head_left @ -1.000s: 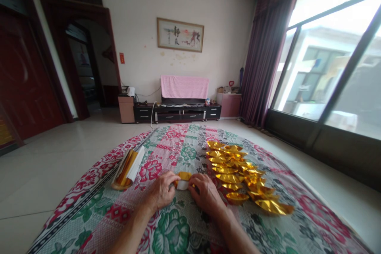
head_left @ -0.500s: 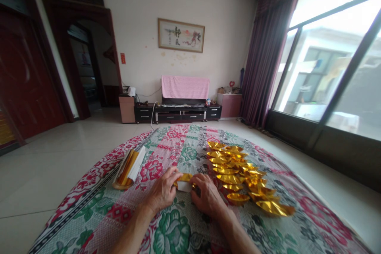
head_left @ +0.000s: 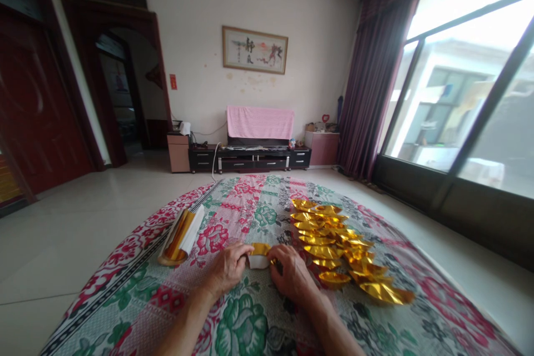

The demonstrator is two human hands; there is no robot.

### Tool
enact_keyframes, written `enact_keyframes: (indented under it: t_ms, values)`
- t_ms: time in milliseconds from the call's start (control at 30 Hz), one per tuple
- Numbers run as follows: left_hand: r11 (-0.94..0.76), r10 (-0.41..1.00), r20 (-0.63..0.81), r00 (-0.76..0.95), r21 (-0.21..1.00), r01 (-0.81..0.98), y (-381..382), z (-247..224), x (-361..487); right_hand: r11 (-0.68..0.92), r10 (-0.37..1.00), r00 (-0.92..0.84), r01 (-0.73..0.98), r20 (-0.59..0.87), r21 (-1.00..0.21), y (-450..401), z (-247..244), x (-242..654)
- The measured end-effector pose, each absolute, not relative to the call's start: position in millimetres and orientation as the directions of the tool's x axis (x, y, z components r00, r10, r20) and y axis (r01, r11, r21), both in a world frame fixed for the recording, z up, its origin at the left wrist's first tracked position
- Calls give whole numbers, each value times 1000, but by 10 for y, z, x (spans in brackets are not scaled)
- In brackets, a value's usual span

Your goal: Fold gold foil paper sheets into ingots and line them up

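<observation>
Here, gold-and-white paper (head_left: pixel 260 256), fingers (head_left: pixel 245 247) at both ends

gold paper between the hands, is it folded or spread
Folded: the gold paper between the left hand and right hand is a narrow strip showing a gold face and a white one. Its ends are hidden.

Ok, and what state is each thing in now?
Gold paper: part-folded, white strip showing
Left hand: pinching the paper's left end
Right hand: holding the paper's right end
Gold boat shapes: folded, set in rows
Paper bundle: curled
Pink cloth: draped
Curtain: gathered aside
</observation>
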State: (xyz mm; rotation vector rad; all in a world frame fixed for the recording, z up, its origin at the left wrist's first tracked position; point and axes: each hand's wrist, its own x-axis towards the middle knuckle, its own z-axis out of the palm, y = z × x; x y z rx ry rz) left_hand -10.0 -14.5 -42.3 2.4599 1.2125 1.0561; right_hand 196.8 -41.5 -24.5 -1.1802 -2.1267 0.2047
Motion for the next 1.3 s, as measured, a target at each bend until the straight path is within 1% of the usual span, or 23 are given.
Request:
enact_keyframes:
  t_ms: [167, 333, 533, 733, 933, 1133, 1300]
  values:
    - [-616, 775, 506, 380, 470, 631, -123, -429, -69, 571, 800, -342, 686, 493, -451, -426, -229, 1968]
    - [-604, 773, 537, 338, 461, 650, -139, -385, -43, 573, 797, -332, 683, 505, -454, -418, -262, 1971]
    - [-617, 767, 509, 390, 423, 663, -165, -333, -48, 570, 796, -316, 679, 516, -462, -401, -289, 1977]
    - [-662, 741, 476, 473, 398, 635, -227, -270, -61, 591, 783, -332, 660, 526, -464, -396, -263, 1974]
    - [-650, 753, 461, 470, 410, 640, -272, -235, -74, 577, 787, -301, 669, 539, -470, -401, -261, 1973]
    - [-670, 726, 501, 471, 363, 648, -241, -293, -38, 585, 773, -285, 666, 567, -462, -408, -231, 1969]
    - [-669, 722, 507, 471, 340, 661, -244, -308, -34, 569, 791, -304, 683, 530, -458, -422, -208, 1970]
